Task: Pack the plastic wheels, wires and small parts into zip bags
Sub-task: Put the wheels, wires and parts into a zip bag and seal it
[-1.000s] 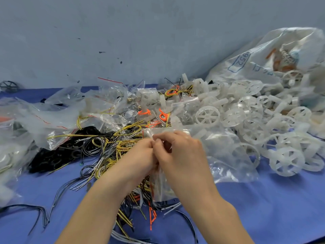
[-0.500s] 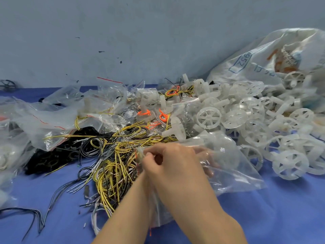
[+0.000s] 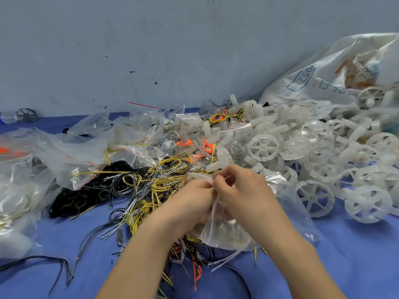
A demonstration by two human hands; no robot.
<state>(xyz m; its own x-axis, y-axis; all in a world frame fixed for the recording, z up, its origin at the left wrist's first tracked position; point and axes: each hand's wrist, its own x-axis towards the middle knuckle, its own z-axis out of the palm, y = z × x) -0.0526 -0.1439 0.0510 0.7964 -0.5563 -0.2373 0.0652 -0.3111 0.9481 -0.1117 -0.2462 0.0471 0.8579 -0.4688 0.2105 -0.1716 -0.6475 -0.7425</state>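
Table (image 3: 356,262), blue cover. At 6 o'clock of the hands, loose black and orange wire ends (image 3: 195,274) are spread flat on it.

Centre: one zip bag (image 3: 226,231) is held up, mouth on top, body hanging toward 6 o'clock.
- Left hand (image 3: 192,203): fingers curled, mouth edge pinched.
- Right hand (image 3: 246,190): thumb and forefinger pinched on the same edge, just beside the left.
- Contents are not readable through the film. Mouth open or sealed: cannot be told.

Handling, as judged:
- The bag film is thin, limp and slippery. Only the zip strip has stiffness, so hold is best taken there, one lip per hand.
- Wires (image 3: 151,186), at 9 to 10 o'clock: yellow and black loops, light, springy, tangled. A bundle is best taken at mid-loop, since a single end would likely drag its neighbours along.
- Wheels (image 3: 262,146), heaped at 1 to 3 o'clock: white, rigid, light, likely to roll. The rim is the safe grip; the spokes look thin and could be cracked if forced into a full bag.

Further out, spare bags (image 3: 71,156) are piled at 10 o'clock. At 1 o'clock a big printed sack (image 3: 319,83) is slumped against the wall, with wheels spilled from it.
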